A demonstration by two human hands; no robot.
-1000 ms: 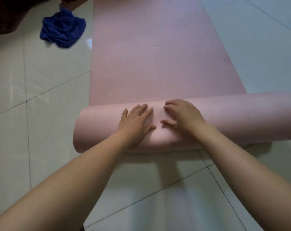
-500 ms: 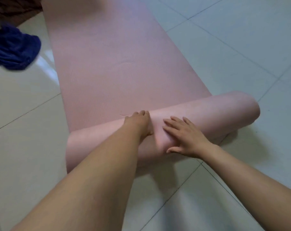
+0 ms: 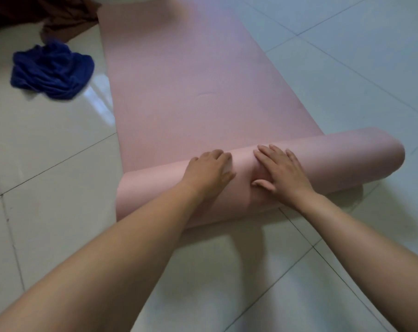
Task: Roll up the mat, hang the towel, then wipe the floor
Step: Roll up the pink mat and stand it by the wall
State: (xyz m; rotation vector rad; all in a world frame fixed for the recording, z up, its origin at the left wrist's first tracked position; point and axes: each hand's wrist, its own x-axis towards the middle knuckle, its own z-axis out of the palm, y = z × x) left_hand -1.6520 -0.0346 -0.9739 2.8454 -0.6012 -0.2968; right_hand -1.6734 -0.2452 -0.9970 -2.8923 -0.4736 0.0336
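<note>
- The pink mat [image 3: 203, 92] lies on the floor [image 3: 347, 68]. Its near end is wound into a fat roll [image 3: 335, 159]. The rest lies flat and runs to the far edge of the floor.
- The left hand [image 3: 210, 168] rests flat on top of the roll near its middle. Its fingers are straight and close together, pressing down.
- The right hand [image 3: 282, 171] presses the roll just beside it, with fingers spread and thumb out. The hands do not touch.
- The blue towel [image 3: 52, 70] sits in a heap on the floor to the left, apart from the mat.
- A brown cloth [image 3: 66, 22] lies behind the towel, at the far left corner.
</note>
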